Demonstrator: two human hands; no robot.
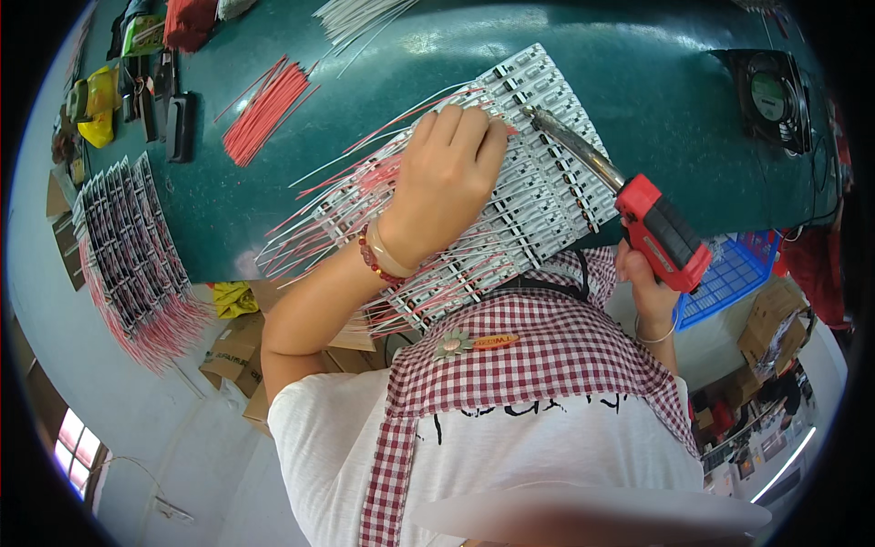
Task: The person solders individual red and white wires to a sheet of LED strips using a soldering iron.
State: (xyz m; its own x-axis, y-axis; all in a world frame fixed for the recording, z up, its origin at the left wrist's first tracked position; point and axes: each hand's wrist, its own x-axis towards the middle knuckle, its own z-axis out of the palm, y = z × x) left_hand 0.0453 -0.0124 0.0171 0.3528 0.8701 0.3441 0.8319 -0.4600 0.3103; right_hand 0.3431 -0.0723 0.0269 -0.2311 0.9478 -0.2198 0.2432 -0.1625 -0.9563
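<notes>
A panel of small white circuit boards (547, 77) lies tilted at the near edge of the green table, with rows of black parts and many red and white wires (365, 178) trailing off to its left. My left hand (447, 169) is over the panel, fingers curled and pinched, with a short red wire end (511, 130) showing at the fingertips; the fingertips themselves are partly hidden. My right hand (645, 287) is closed round a red and black soldering gun (665, 237). Its metal tip points left and reaches the panel near my left fingers.
Red wires (266, 109) lie bundled on the table (365, 96), with white wires (365, 18) behind. A small black fan (770, 100) stands far right. At left, wired boards (137, 242) hang beyond the table edge. A blue basket (729, 278) sits below right.
</notes>
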